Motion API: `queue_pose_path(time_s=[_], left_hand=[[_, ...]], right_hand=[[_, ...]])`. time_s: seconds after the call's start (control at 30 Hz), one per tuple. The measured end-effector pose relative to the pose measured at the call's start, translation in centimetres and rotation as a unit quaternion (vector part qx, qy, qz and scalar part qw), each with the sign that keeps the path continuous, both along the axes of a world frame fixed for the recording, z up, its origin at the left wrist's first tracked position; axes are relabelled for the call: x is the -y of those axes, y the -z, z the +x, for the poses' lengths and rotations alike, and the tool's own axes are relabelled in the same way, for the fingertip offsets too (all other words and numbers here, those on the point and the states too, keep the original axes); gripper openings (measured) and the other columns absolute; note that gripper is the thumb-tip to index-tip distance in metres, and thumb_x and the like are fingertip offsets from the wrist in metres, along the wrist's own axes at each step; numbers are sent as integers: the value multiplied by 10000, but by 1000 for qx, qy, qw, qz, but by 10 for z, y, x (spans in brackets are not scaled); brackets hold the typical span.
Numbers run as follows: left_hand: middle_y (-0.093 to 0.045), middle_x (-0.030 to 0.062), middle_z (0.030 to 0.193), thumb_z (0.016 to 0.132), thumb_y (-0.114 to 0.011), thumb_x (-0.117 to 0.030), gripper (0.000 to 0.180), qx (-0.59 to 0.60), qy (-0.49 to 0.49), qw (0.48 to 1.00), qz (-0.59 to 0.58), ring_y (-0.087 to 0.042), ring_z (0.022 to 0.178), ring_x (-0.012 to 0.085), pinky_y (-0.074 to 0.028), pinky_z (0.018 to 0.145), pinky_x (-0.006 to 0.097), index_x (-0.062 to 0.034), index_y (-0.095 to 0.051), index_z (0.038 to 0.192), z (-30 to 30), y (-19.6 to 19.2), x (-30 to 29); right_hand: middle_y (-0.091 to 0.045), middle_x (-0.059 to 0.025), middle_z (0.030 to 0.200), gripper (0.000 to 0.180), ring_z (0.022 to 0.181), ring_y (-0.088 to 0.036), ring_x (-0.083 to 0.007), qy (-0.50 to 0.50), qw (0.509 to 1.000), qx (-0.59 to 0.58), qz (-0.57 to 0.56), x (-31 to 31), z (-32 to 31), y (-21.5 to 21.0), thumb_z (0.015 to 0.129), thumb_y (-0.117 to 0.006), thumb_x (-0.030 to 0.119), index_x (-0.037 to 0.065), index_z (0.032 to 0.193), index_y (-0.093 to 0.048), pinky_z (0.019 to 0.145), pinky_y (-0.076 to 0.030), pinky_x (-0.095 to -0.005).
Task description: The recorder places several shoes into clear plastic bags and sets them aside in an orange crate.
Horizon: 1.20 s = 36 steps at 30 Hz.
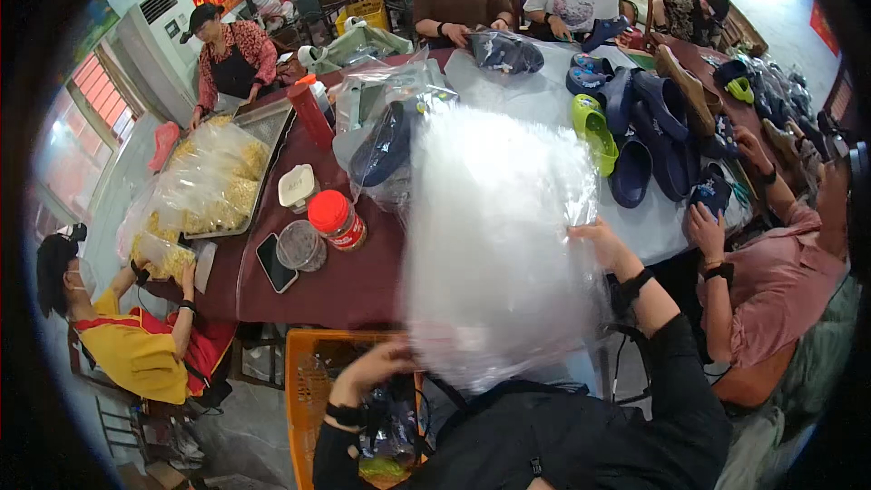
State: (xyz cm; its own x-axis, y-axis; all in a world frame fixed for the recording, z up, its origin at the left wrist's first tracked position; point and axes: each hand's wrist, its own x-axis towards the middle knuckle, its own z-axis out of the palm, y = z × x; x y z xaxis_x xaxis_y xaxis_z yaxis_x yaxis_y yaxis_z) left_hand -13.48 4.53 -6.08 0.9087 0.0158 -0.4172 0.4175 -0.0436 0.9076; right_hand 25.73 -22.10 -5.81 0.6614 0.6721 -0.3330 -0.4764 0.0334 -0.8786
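Observation:
A thick stack of clear plastic bags [499,236] is raised in front of me, over the near edge of the table. My right hand [601,245] grips its right edge, fingers closed on the plastic. At the lower left edge my left hand [386,361] holds the stack too; its fingertips are partly hidden by the plastic. Just behind the stack lies a dark blue clog [382,147] in a clear bag. An orange crate [304,399] with bagged items in it stands below my left hand.
A red-lidded jar [337,220], a clear tub [300,246], a phone [276,263] and a white-lidded container [298,187] sit left of the stack. Bags of yellow pieces [213,177] lie on a metal tray. Several clogs [630,172] crowd the right side. Other people work around the table.

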Motion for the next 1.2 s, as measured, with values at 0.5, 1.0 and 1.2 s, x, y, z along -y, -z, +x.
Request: queue_pose_path(time_s=[0.5, 1.0, 1.2], left_hand=[[-551, 111, 1114, 913, -521, -194, 409, 192, -589, 750, -232, -533, 1046, 223, -397, 956, 297, 9, -458, 1263, 223, 85, -89], [-631, 36, 1127, 820, -572, -297, 218, -199, -161, 802, 540, -567, 1098, 247, -432, 926, 424, -204, -696, 973, 256, 63, -203], [-650, -7, 1107, 810, -592, -310, 198, -330, 200, 625, 679, -590, 1071, 201, -448, 900, 443, -259, -712, 959, 250, 55, -218]], right_hand=[[-492, -136, 1183, 728, 1105, -462, -272, -140, 942, 53, -300, -7, 69, 39, 640, -787, 193, 1, 1231, -408, 885, -396, -432], [-554, -126, 1045, 669, 1051, -464, -209, -125, 943, 116, -287, 9, 99, 76, 646, -769, 187, 21, 1215, -459, 748, -436, -369], [-530, -124, 1136, 662, 1090, -472, -235, -167, 927, 79, -326, -13, 85, 53, 660, -765, 145, 4, 1223, -447, 868, -415, -368]])
